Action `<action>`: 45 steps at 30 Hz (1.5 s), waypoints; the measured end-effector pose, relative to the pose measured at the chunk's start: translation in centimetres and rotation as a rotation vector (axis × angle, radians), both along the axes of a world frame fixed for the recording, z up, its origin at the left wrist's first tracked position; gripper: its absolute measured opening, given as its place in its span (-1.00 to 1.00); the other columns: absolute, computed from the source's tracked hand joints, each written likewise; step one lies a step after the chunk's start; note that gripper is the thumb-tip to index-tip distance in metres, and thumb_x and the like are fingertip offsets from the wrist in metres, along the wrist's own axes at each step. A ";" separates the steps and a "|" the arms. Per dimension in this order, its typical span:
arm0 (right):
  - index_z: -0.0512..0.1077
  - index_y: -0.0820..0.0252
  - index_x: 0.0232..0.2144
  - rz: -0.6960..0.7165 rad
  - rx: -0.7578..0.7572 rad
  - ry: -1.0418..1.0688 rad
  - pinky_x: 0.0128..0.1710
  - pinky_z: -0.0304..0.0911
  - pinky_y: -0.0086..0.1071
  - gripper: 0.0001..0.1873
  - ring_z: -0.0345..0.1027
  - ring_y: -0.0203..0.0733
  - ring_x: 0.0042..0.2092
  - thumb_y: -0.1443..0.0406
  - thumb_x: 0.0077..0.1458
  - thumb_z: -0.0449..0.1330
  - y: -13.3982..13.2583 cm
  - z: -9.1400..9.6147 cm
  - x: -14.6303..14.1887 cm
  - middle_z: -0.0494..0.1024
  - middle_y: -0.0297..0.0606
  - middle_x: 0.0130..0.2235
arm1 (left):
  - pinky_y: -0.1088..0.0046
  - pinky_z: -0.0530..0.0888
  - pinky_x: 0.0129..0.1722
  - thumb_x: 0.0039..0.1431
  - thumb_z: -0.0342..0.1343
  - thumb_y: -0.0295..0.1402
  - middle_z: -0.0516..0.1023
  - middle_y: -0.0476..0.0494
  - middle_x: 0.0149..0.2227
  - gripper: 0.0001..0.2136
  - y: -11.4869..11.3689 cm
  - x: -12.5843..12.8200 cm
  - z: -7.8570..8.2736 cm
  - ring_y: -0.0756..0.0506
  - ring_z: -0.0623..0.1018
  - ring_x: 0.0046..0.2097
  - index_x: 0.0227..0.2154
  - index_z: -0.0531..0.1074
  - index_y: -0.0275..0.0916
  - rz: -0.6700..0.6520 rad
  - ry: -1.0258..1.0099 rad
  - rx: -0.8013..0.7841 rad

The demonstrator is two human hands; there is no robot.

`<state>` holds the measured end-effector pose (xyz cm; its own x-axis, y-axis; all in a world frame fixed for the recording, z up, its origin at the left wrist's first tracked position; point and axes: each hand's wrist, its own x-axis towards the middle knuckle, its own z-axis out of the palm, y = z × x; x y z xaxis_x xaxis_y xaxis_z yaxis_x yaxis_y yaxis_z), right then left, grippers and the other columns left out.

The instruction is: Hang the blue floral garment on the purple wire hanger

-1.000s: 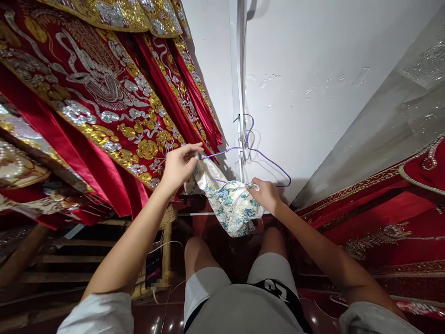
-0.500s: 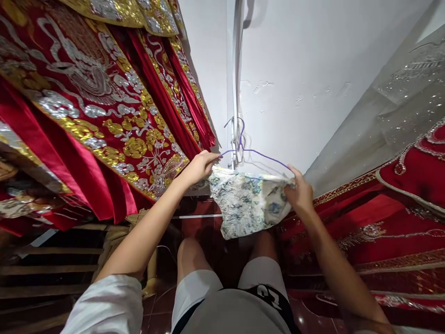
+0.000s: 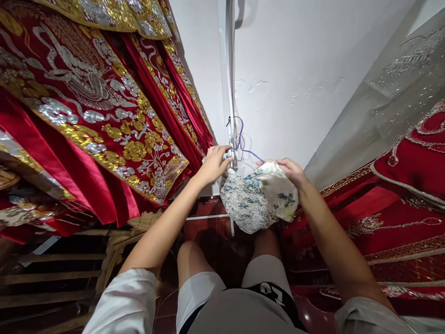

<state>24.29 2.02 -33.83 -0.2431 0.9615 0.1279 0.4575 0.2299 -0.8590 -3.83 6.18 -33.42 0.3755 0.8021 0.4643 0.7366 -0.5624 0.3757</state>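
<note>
A purple wire hanger [image 3: 243, 147] hangs by its hook from a fitting on the white wall [image 3: 295, 69]. A small white cloth with blue and green flowers [image 3: 259, 197] is draped over the hanger. My left hand [image 3: 213, 163] pinches the cloth's left top edge at the hanger's left arm. My right hand [image 3: 290, 170] grips the cloth's right top edge, fingers curled over it. The cloth hangs bunched between both hands, above my knees.
Red garments with gold and silver embroidery [image 3: 86, 120] hang close on the left. More red embroidered fabric [image 3: 392, 208] and a sheer beaded cloth [image 3: 392, 93] lie on the right. A white vertical pipe [image 3: 227, 93] runs up the wall. Wooden slats [image 3: 52, 273] sit at lower left.
The cloth was pulled up and spread along the hanger, then my hands came closer together. My right hand moved left and the cloth now hangs bunched.
</note>
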 end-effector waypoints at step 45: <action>0.43 0.11 0.01 0.320 0.513 -0.115 0.22 0.11 -0.07 -0.70 0.27 0.04 0.19 0.15 0.31 0.08 0.6 0.3 -10.4 0.49 -0.10 0.11 | 0.38 0.49 -0.09 0.38 0.03 -0.12 0.64 -0.16 -0.25 -0.64 -10.1 -7.2 8.8 -0.11 0.59 -0.20 -0.33 0.60 -0.24 -0.351 -0.076 -0.606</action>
<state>13.92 2.65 -33.49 -0.5493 0.6614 0.5107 0.3809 0.7422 -0.5515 -11.08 -3.90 -24.62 0.6440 0.7649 0.0092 0.5092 -0.4376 0.7411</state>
